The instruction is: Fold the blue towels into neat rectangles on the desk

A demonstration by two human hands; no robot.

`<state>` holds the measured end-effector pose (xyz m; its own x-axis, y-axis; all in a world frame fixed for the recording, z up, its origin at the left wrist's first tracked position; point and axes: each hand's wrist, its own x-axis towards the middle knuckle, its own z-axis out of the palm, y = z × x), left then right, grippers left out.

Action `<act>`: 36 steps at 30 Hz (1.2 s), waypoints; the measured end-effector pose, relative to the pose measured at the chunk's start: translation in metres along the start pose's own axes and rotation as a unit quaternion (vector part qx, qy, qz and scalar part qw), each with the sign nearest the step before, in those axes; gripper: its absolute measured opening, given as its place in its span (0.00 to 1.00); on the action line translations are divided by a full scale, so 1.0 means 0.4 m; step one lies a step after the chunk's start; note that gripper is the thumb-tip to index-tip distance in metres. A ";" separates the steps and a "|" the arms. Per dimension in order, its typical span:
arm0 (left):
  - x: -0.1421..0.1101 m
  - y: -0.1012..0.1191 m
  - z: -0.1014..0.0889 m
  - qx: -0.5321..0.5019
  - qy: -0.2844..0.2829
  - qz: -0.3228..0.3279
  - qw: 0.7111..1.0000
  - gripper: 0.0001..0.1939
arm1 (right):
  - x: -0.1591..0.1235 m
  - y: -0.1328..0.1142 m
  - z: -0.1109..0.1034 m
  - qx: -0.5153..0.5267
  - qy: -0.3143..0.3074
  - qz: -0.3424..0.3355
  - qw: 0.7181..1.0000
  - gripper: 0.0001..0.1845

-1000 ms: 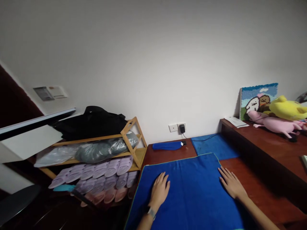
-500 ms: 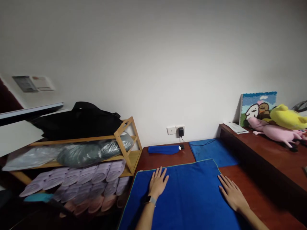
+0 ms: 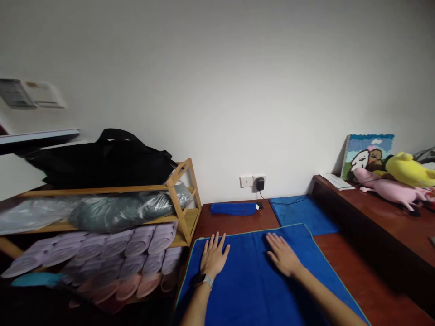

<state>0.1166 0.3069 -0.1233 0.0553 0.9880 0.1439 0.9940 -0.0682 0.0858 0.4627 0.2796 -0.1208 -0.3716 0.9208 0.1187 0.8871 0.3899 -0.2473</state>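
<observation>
A blue cloth with a thin green border lies spread flat on a reddish-brown wooden surface. My left hand rests palm down near its far left corner, fingers apart, a watch on the wrist. Towards the middle of the cloth's far part, my right hand lies flat with its fingers stretched out. Neither hand holds anything. Beyond the cloth are a folded blue cloth with a small white tag and a flat blue cloth at the back right.
On the left stands a wooden rack with a black bag, plastic-wrapped bundles and several slippers. A black plug sits in the wall socket. A raised ledge on the right carries a pink plush toy, a yellow plush toy and a picture.
My right hand has moved left from the cloth's right edge towards its middle. My left hand has shifted slightly left. The view has turned a little.
</observation>
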 end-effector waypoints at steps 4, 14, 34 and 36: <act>0.001 -0.006 0.004 -0.005 0.007 0.001 1.000 0.33 | 0.097 -0.136 0.036 0.041 -0.073 -0.060 0.995 0.41; 0.006 -0.012 0.005 0.000 0.004 0.004 1.000 0.33 | 0.031 0.221 -0.028 -0.033 -0.034 0.092 0.995 0.35; 0.006 -0.003 -0.018 0.006 -0.019 -0.010 1.000 0.32 | 0.071 0.128 -0.015 -0.011 0.021 0.004 1.000 0.37; 0.006 -0.002 -0.020 0.007 -0.019 -0.012 1.000 0.32 | 0.087 0.055 0.015 0.013 -0.009 -0.040 0.999 0.37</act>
<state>0.1152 0.3083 -0.1150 0.0343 0.9940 0.1040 0.9963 -0.0423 0.0752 0.4678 0.3204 -0.1278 -0.4469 0.8862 0.1219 0.8466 0.4631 -0.2625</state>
